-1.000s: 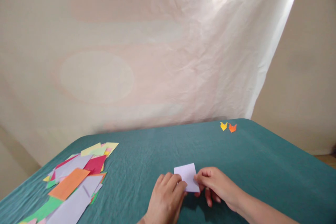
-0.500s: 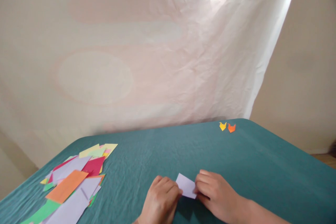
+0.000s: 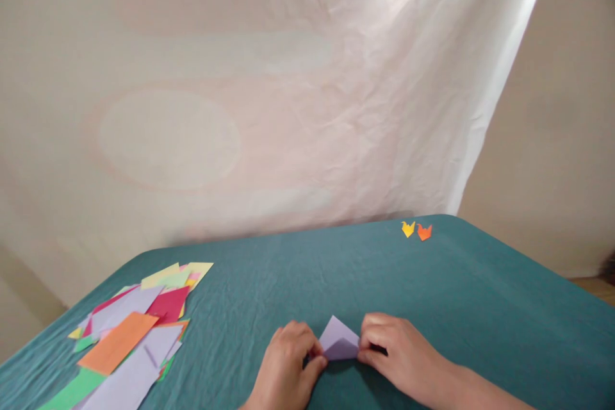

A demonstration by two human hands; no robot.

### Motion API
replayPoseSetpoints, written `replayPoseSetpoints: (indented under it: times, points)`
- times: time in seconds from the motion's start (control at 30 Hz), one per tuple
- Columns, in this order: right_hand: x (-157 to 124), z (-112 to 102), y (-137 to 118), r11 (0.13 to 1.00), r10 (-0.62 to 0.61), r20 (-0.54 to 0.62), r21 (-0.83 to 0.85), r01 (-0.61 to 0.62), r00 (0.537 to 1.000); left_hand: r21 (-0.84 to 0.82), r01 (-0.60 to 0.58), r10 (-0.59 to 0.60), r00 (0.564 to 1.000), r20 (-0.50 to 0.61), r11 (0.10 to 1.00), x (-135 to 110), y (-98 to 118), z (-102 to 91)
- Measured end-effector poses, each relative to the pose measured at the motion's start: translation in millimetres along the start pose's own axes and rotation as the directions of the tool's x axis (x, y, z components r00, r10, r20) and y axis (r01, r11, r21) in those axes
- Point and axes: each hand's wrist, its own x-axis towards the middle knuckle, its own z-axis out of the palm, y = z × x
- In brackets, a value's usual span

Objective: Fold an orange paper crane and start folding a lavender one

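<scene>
Here, pinching folded lilac paper (image 3: 340, 342) at both ends with left hand (image 3: 289, 360) and right hand (image 3: 398, 352), well in from the far edge of the green-clothed table (image 3: 269, 288), before a creased, pale sheet (image 3: 307, 141).

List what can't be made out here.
Head view:
Side corners of the lilac paper: hidden by the left hand and right hand.
Lower sheets of the paper pile: under upper ones; near end cut by bottom edge.
Creases on the yellow folded shape and orange folded shape: too small.
Dark object: blurred, cut by right edge.
</scene>
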Motion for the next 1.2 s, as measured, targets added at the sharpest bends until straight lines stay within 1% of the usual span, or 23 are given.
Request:
replayPoseSetpoints:
  times: [0.13, 0.27, 0.4, 0.63, 0.83, 0.93, 1.03, 1.1, 1.2]
  points:
    - [-0.4, -3.6, -0.7, 1.000, 0.013, 0.031, -0.003, -0.013, 0.999, 0.019, 0.019, -0.020, 0.999, 0.041, 1.000, -0.1, 3.0, -2.2]
    - [1.4, 0.7, 1.2, 0.996, 0.087, 0.019, -0.015, -0.087, 0.996, 0.040, 0.078, -0.081, 0.992, 0.097, 0.996, 0.1, 3.1, -2.9]
    - [3.6, 6.1, 2.4, 0.988, 0.143, -0.013, -0.059, -0.143, 0.990, 0.115, 0.087, -0.096, 0.992, 0.078, 0.990, 0.8, 4.3, -0.6]
    - [3.7, 10.9, 4.9, 0.981, 0.164, -0.078, -0.095, -0.171, 0.983, 0.230, 0.078, -0.093, 0.994, 0.054, 0.970, 2.0, 9.0, 2.8]
    - [2.7, 12.9, 8.3, 0.979, 0.176, -0.055, -0.097, -0.181, 0.983, 0.230, 0.063, -0.092, 0.989, 0.118, 0.971, 0.1, 5.6, 3.3]
    - [2.3, 13.7, 9.6, 0.975, 0.189, -0.054, -0.105, -0.194, 0.980, 0.246, 0.058, -0.091, 0.988, 0.123, 0.967, 0.1, 6.1, 2.9]
    - [2.9, 14.5, 10.2, 0.976, 0.176, -0.068, -0.120, -0.183, 0.982, 0.272, 0.049, -0.086, 0.989, 0.125, 0.961, 0.3, 6.1, 3.6]
    - [3.8, 14.6, 10.7, 0.977, 0.167, -0.074, -0.121, -0.175, 0.983, 0.282, 0.031, -0.069, 0.990, 0.126, 0.959, 0.1, 4.5, 5.4]
    - [5.4, 13.1, 11.4, 0.982, 0.156, -0.077, -0.094, -0.163, 0.985, 0.312, -0.021, -0.012, 0.995, 0.103, 0.950, -0.5, 0.5, 9.5]
